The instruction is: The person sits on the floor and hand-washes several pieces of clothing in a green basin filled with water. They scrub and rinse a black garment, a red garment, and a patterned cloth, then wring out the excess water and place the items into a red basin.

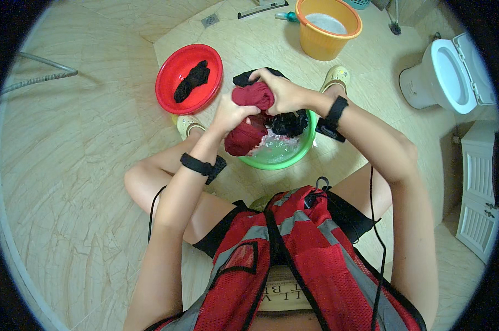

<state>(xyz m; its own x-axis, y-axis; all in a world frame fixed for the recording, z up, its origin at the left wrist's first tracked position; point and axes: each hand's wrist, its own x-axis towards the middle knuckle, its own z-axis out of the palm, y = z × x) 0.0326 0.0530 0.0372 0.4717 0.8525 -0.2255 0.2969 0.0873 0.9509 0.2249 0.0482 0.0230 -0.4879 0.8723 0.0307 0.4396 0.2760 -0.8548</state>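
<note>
Both my hands grip a dark red cloth (253, 96) above a green basin (279, 165). My left hand (231, 115) is closed round its near left side, my right hand (282, 92) round its far right side. The cloth is bunched between them, and a wider red part (244, 138) hangs down over the basin's left rim. Soapy water (282, 148) fills the basin, with black wet clothing (289, 124) in it at the right. Another black piece (244, 78) lies at the basin's far edge, partly hidden by my hands.
A red basin (166, 83) holding a twisted black garment (192, 81) stands at the far left. Beyond, an orange bucket (320, 48) contains foamy water. A white toilet (420, 88) and a louvred cabinet (476, 187) are on the right. A grey hose (45, 76) runs along the left wall.
</note>
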